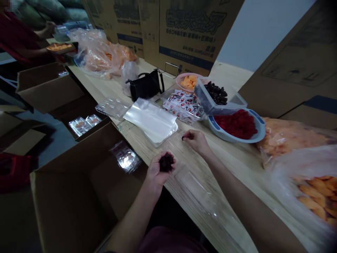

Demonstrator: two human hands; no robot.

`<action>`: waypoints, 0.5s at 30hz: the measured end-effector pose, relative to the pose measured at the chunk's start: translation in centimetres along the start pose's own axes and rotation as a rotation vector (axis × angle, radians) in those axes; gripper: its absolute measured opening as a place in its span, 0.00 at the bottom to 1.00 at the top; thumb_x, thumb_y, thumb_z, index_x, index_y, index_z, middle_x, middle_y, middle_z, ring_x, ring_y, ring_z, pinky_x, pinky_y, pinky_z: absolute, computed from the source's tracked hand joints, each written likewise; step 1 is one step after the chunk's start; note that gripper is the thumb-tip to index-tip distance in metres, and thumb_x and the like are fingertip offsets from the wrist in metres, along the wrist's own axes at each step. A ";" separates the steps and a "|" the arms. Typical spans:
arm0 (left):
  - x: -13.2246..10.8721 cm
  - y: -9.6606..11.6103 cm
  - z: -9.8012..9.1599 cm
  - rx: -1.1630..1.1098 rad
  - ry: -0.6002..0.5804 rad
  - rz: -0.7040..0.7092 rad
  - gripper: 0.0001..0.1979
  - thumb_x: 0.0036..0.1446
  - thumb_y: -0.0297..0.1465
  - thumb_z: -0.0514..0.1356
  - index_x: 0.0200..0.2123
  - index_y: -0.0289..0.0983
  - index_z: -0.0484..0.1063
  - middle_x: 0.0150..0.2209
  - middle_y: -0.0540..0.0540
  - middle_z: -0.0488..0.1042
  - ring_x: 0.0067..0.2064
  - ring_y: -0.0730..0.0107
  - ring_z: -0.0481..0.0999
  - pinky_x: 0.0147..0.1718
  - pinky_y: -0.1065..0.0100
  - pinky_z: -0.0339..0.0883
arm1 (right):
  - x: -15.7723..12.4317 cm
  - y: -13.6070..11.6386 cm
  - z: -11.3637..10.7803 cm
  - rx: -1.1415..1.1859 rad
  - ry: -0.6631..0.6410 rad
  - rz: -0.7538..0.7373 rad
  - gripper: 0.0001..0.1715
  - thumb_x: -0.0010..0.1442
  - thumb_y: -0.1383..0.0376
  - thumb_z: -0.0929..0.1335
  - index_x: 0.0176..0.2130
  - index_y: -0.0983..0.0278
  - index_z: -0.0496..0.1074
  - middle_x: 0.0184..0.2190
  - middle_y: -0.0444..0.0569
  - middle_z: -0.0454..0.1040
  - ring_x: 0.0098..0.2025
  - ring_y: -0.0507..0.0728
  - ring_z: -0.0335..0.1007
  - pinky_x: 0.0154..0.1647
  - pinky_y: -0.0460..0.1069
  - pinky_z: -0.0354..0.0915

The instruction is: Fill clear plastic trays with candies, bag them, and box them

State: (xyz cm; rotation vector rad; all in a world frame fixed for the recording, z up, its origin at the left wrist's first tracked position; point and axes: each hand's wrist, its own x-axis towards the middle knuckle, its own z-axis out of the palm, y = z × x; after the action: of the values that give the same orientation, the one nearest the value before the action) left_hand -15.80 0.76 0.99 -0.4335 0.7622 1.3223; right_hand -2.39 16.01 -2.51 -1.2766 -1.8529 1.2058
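My left hand (154, 173) is cupped palm-up around a small heap of dark dried fruit (166, 162). Ahead and to the right, my right hand (197, 140) pinches one dark piece (183, 138) between thumb and fingertips, over the table. Beneath and between my arms lies a clear plastic tray (196, 186), hard to make out against the wood. More dark fruit (216, 92) of the same look fills a clear tub (204, 102). That tub rests partly on a blue-white basin (259, 128) of red dried fruit (237, 124).
Clear bags (151, 119), small printed sachets (181, 105), a black bag (146, 86) and a pink basket (180, 80) stand along the table. Orange fruit bags (297, 140) lie at right. An open carton (71, 196) is at left. Another person's arm (34, 52) shows far left.
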 end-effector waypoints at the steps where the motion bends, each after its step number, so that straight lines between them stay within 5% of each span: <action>1: 0.0 0.0 0.0 0.015 -0.004 -0.002 0.12 0.56 0.24 0.52 0.23 0.29 0.70 0.23 0.42 0.70 0.25 0.68 0.71 0.18 0.74 0.60 | 0.4 -0.2 -0.1 -0.054 -0.019 -0.012 0.02 0.42 0.71 0.68 0.22 0.65 0.72 0.20 0.44 0.71 0.24 0.53 0.66 0.27 0.46 0.60; 15: 0.1 -0.8 -0.3 0.051 0.037 0.000 0.12 0.54 0.24 0.51 0.22 0.29 0.71 0.23 0.41 0.70 0.25 0.68 0.70 0.20 0.73 0.61 | 2.0 -0.1 0.8 -0.463 -0.187 -0.122 0.12 0.43 0.77 0.65 0.23 0.65 0.76 0.19 0.45 0.73 0.24 0.54 0.67 0.29 0.46 0.60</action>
State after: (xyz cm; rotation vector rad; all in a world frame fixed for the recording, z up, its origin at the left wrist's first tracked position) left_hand -15.12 0.44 0.63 -0.4178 0.8248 1.2949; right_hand -3.81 17.55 -2.75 -1.2912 -2.4091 0.8833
